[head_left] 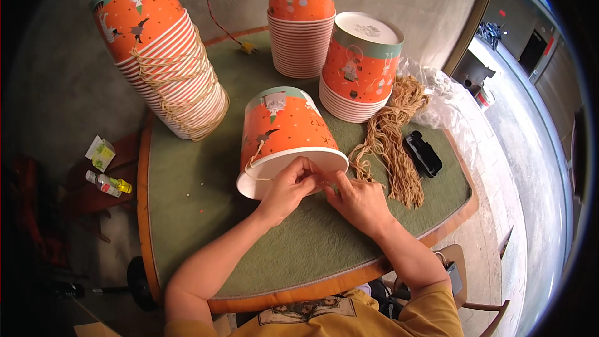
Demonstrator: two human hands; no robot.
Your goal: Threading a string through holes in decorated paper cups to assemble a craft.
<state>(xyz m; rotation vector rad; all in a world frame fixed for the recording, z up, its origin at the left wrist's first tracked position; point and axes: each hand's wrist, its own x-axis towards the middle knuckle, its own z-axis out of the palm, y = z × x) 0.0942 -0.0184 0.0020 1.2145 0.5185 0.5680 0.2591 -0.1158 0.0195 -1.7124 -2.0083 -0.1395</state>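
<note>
An orange paper bucket point(287, 128) with a green base band lies tipped on the table, its white-rimmed mouth toward me. A thin tan cord point(251, 161) passes through the left of its wall and runs inside the mouth toward my left hand. My left hand point(291, 188) is closed in a pinch at the mouth, apparently on that cord. Close beside it, my right hand point(355, 198) pinches near the right of the rim; what its fingers hold is hidden. A bundle of tan cords point(399, 143) lies right of the bucket.
On the green-topped table point(206, 224) stand a leaning bucket stack point(168, 62) draped with cords, a tall stack point(301, 31) and a shorter stack point(355, 75). A black case point(423, 153) and clear plastic point(449, 109) lie right. Small bottles point(109, 183) are off the left edge.
</note>
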